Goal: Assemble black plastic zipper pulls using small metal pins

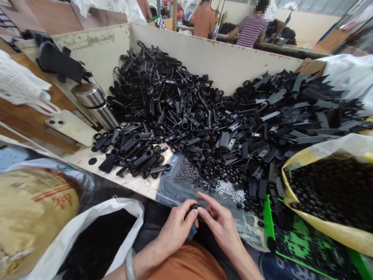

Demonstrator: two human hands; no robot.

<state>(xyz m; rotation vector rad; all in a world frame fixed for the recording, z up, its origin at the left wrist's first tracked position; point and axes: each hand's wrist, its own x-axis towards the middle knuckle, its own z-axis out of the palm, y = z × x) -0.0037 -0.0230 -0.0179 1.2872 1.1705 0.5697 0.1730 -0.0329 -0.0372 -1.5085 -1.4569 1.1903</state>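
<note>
As both thumbs meet on it, the small black part (195, 207) sits right between the two hands, by the near edge of the surface (167, 194)! The left hand (176, 223) has it pinched, thumb against bent index; the right hand (220, 219) grips from the other side, its index stretched forward. Neither hand is nearer: both touch it. Its long axis? The fingers cover too much, so I can't tell.

Just beyond the right hand, the silver pins (230, 190) lie scattered, closer to it than to the left, with small dark-grey pieces (186, 171) heaped further left. Farther out, black ringed pieces (180, 101) pile high, and flat black pieces (291, 97) spread rightward. And over on the right, a green tray (269, 221) stands beside a yellow sack (329, 147) full of dark round pieces!
</note>
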